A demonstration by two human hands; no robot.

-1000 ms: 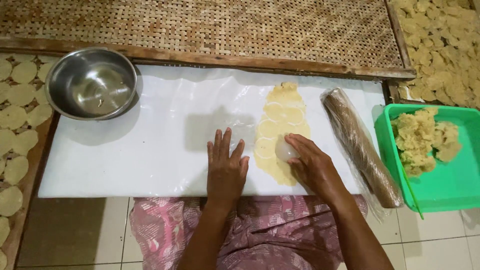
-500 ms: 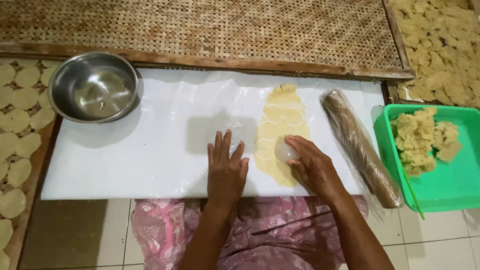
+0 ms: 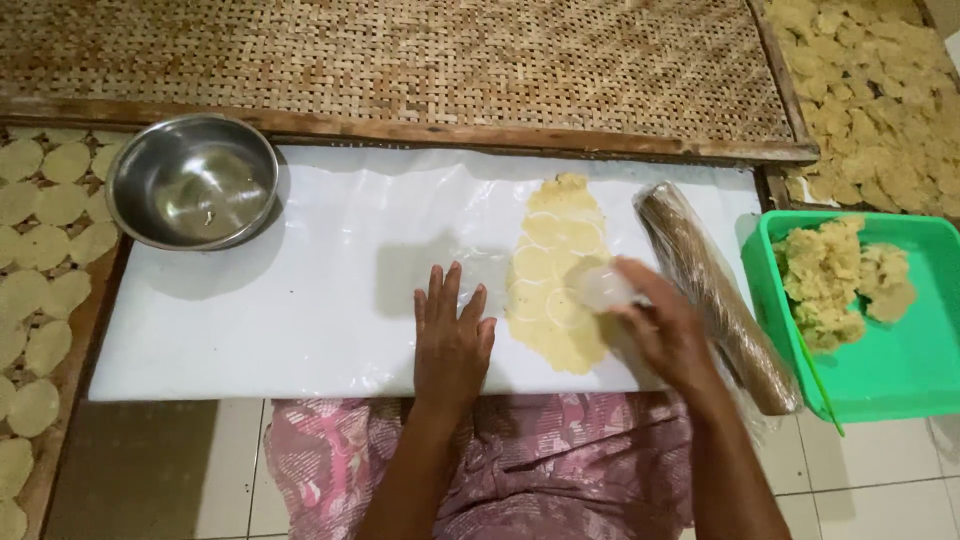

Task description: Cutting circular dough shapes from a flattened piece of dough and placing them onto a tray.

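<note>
A flattened strip of yellow dough point(image 3: 553, 275) lies on the white plastic sheet point(image 3: 300, 290), marked with several round cut outlines. My right hand point(image 3: 660, 325) holds a small clear round cutter point(image 3: 600, 288) just above the dough's right edge; the hand is blurred. Flat on the sheet just left of the dough rests my left hand point(image 3: 452, 335), with its fingers spread and nothing in it.
A steel bowl point(image 3: 192, 180) sits at the sheet's left end. A plastic-wrapped rolling pin point(image 3: 715, 295) lies right of the dough. A green tray point(image 3: 900, 370) holds lumps of dough. Woven mats behind, left and right carry several round dough discs point(image 3: 45, 250).
My right hand has lifted the cutter off the dough and shifted a little to the right. The left hand stays flat in the same spot.
</note>
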